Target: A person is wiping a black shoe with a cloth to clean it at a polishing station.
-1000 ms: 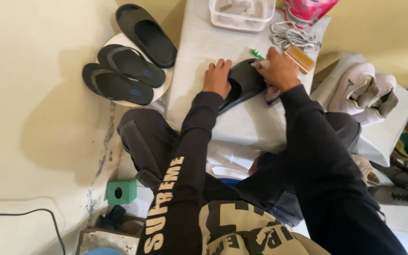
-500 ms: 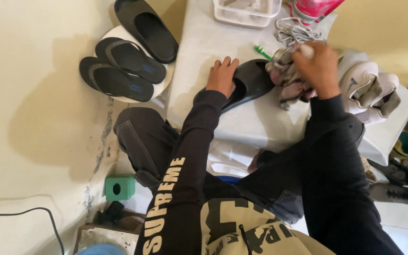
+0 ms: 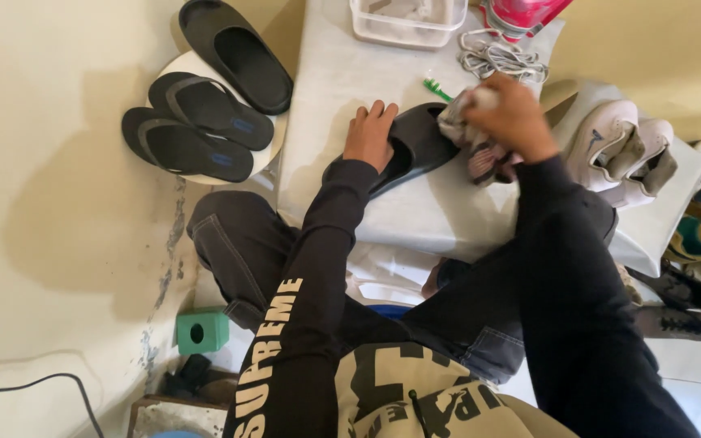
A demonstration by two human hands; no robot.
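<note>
Right hand (image 3: 509, 113) now grips cloth (image 3: 468, 130), lifted; left hand (image 3: 369, 134) stays flat on slide (image 3: 423, 142).

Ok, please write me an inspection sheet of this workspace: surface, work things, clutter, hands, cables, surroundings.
Surface: low white table, bare part looks clean.
Job's things: black slide sandal lying on the table; crumpled cloth.
Clutter: clear plastic tub, green toothbrush, white sneakers.
Hands: left hand presses on the sandal; right hand, fingers closed on the cloth.
Cables: grey coiled cord; black cable on the floor.
Surroundings: black sandals on a round stool, green box.
</note>
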